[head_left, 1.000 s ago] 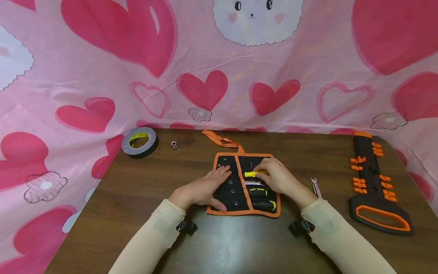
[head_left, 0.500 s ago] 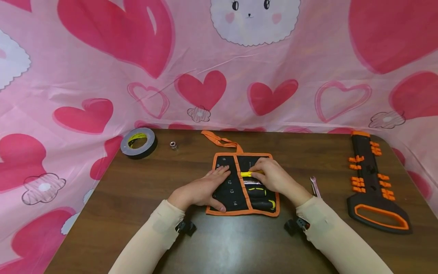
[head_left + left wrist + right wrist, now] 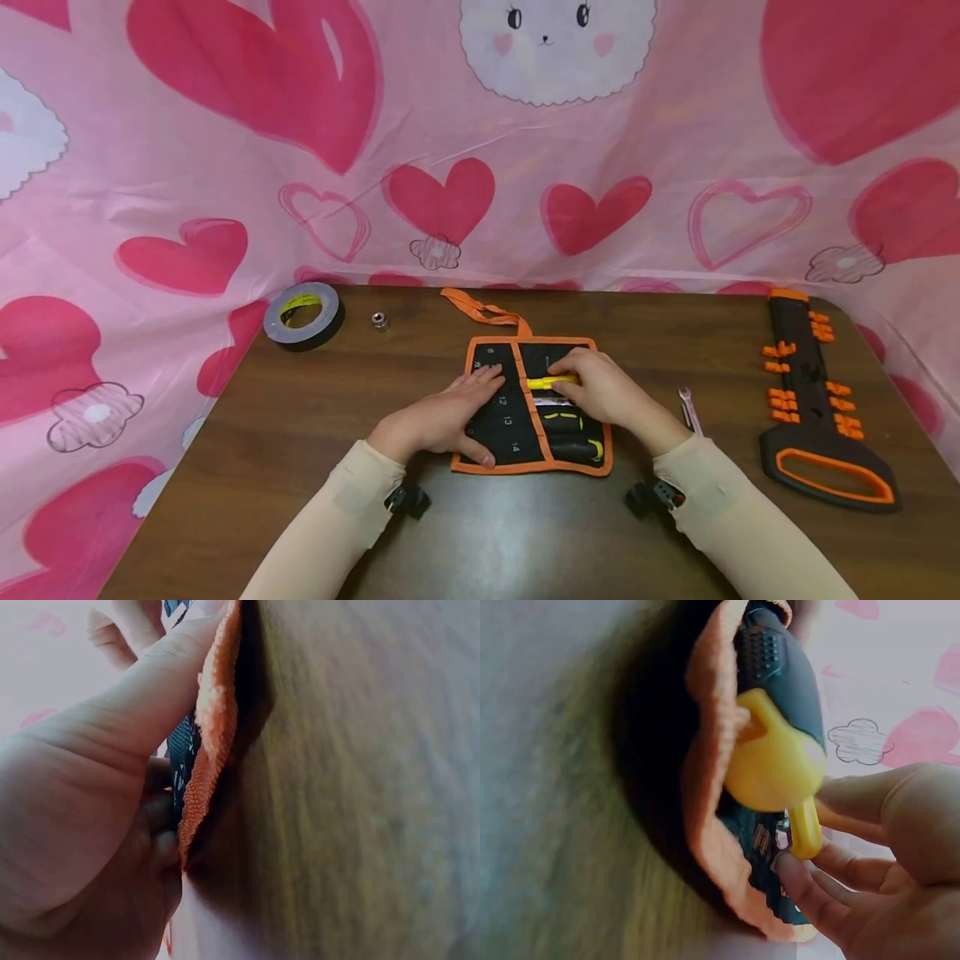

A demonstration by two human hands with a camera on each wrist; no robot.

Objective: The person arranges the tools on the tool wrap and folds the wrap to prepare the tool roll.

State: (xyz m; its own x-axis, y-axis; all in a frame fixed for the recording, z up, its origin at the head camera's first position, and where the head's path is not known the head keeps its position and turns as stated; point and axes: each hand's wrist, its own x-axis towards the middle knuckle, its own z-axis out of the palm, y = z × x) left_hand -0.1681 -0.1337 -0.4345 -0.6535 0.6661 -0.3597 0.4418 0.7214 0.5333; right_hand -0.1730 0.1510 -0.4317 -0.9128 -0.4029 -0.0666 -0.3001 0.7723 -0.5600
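Note:
My left hand [image 3: 450, 412] rests flat, fingers spread, on the left half of an open black tool pouch [image 3: 517, 450] with orange edging and printed numbers. In the left wrist view the thumb [image 3: 127, 712] lies over the pouch's orange edge [image 3: 210, 750]. With thumb and fingers, my right hand [image 3: 603, 387] pinches a slim yellow tool [image 3: 546, 383], whose left end lies at the pouch's middle orange strip; its kind is unclear. Below it in the pouch are a silver tool [image 3: 551, 402] and black-and-yellow handles [image 3: 573, 450]. In the right wrist view, one handle's yellow end [image 3: 776, 769] stands near my fingertips.
An orange strap [image 3: 483, 310] trails from the pouch's far edge. To the left are a roll of tape [image 3: 322, 321] and a small metal socket [image 3: 379, 320]. A wrench [image 3: 690, 411] lies beside my right wrist. Farther right is a black holder [image 3: 813, 400] with orange clips and handle.
My right hand has shifted slightly left along with the yellow tool, then stayed about there. The left hand and pouch hold their place; the head view drifts a little.

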